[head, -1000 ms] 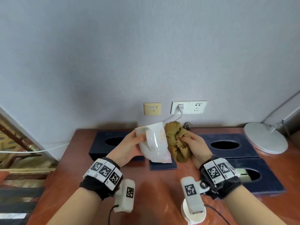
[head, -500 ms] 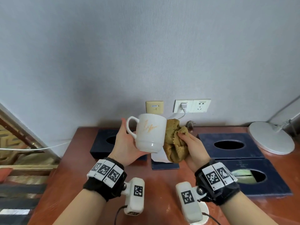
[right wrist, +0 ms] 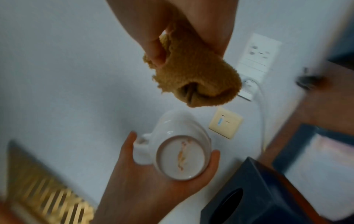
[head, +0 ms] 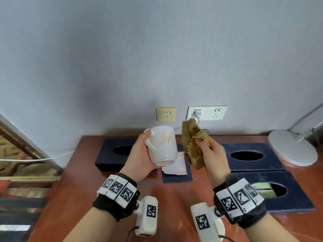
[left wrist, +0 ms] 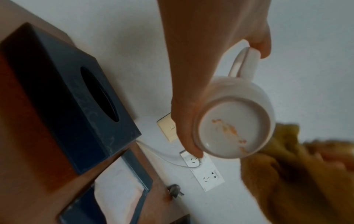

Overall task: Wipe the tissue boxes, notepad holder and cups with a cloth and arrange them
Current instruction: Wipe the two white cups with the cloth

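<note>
- Your left hand [head: 139, 154] is gripping the white mug [head: 163, 145] in the air above the table [head: 174, 198], fingers wrapped round the body, one fingertip on the handle.
- Mug is tilting, its base facing you; orange marking on the side and on the underside [left wrist: 232, 128].
- Your right hand [head: 212, 154] is pinching the bunched brown cloth [head: 192, 144] between thumb and fingers, just beside the mug; can't tell if they're touching.
- Notepad holder [head: 176, 177] is lying flat on the table under the mug, pale paper in it.
- Three dark blue tissue boxes: one back left [head: 111, 154], two on the right, the rear one [head: 253, 158] and the front one [head: 279, 194].
- White round lamp base [head: 291, 147] is sitting at the far right corner.
- Wall sockets [head: 208, 112] behind, a plug in the left one.
</note>
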The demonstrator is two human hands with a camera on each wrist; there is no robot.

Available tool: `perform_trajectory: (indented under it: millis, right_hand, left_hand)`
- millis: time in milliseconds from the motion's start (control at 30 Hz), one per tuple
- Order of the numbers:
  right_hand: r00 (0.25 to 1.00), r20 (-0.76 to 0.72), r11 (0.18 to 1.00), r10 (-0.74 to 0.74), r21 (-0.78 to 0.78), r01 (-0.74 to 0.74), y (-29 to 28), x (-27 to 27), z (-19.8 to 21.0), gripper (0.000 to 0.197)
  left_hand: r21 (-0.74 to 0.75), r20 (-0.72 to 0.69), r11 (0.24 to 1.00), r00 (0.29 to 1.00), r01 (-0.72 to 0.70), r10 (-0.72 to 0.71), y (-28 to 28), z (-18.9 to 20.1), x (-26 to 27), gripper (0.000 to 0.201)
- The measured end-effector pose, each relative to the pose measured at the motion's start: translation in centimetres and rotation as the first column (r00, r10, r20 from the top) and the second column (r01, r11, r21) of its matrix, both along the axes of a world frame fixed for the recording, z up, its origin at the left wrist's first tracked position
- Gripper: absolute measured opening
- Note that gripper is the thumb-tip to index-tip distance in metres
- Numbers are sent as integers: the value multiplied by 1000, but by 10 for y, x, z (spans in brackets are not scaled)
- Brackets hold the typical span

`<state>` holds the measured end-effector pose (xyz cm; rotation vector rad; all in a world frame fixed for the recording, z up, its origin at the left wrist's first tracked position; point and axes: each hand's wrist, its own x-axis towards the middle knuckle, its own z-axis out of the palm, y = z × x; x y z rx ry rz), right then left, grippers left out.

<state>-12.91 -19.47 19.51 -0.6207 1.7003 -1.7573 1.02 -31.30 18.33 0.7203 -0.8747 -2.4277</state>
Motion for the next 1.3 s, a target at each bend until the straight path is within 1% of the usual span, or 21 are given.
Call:
perform_trajectory:
  millis: [100, 167, 367, 433, 500, 567, 600, 633, 733, 800, 867, 900, 967, 1033, 1067, 1100, 1133, 1167, 1200, 1267, 1300]
  right_hand:
    - [958, -246, 989, 151, 29, -148, -2, 27, 10, 29]
    - [937, -286, 978, 200, -4, -210, -7, 42, 8, 34]
    - [935, -322, 986, 148, 119, -116, -22, 40, -32, 47]
    - [971, -180, 983, 154, 127, -133, -26, 36, -46, 48]
    - [982, 135, 979, 130, 136, -148, -27, 31, -51, 45]
    - [897, 436, 980, 72, 138, -146, -27, 22, -54, 40]
    - [880, 472, 984, 52, 127, -126, -26, 20, -57, 36]
    - [892, 449, 991, 55, 85, -103, -24, 22, -59, 34]
    - [996, 10, 992, 92, 92, -92, -16, 33, -53, 42]
    - [951, -253, 975, 176, 179, -132, -15, 40, -57, 47]
    - [827, -461, 932, 320, 308, -190, -16, 47, -65, 51]
    - [773, -523, 919, 359, 345, -193, -17, 49, -69, 52]
    - [776, -528, 926, 346, 325, -193, -21, 44, -77, 52]
    - [881, -374, 933, 289, 314, -173, -25, 36, -77, 47]
    - [955, -186, 936, 230, 310, -165, -27, 28, -79, 44]
    - [981, 139, 937, 136, 303, -173, -29, 21, -79, 41]
    - [857, 510, 939, 78, 250, -234, -31, 17, -84, 44]
    - [654, 752, 948, 77, 149, -283, -29, 13, -89, 53]
    - [508, 855, 952, 103, 64, -300, -28, 8, -92, 59]
    - [417, 903, 971, 101, 3, -241, -27, 4, -98, 57]
    - [477, 874, 983, 95, -6, -186, -28, 1, -101, 50]
  left_hand:
    - [-46, 67, 999, 998, -14, 17, 2, -12, -8, 71]
    - [-45, 77, 998, 996, -50, 54, 6, -18, -14, 77]
    - [-186, 185, 971, 965, -150, 185, 19, -26, -19, 38]
    - [-125, 225, 981, 959, -145, 171, 22, -29, -16, 48]
    - [-75, 241, 988, 959, -133, 148, 23, -31, -11, 45]
    - [-54, 245, 995, 965, -86, 97, 22, -37, -9, 46]
    - [-47, 276, 996, 958, -70, 80, 22, -37, -9, 47]
    - [-35, 302, 999, 952, -40, 49, 22, -40, -10, 47]
    - [-61, 413, 996, 906, -72, 91, 25, -43, -15, 61]
    - [-93, 420, 992, 900, -82, 113, 23, -64, -19, 77]
    - [-175, 419, 982, 897, -73, 141, 26, -65, -23, 79]
    - [-204, 405, 976, 901, -78, 157, 28, -63, -25, 77]
    - [-245, 411, 966, 893, -87, 184, 30, -67, -25, 65]
    - [-201, 429, 974, 885, -100, 179, 32, -75, -25, 78]
    - [-141, 428, 984, 889, -108, 159, 32, -78, -24, 85]
    - [-107, 427, 985, 889, -132, 166, 31, -77, -24, 79]
    - [-106, 432, 983, 884, -147, 178, 29, -74, -23, 66]
    - [-106, 431, 985, 886, -139, 171, 24, -73, -24, 54]
    - [-112, 436, 988, 888, -109, 147, 20, -70, -25, 48]
    - [-191, 476, 980, 868, -57, 143, 13, -70, -28, 48]
    - [-248, 511, 968, 843, -43, 168, 11, -71, -28, 52]
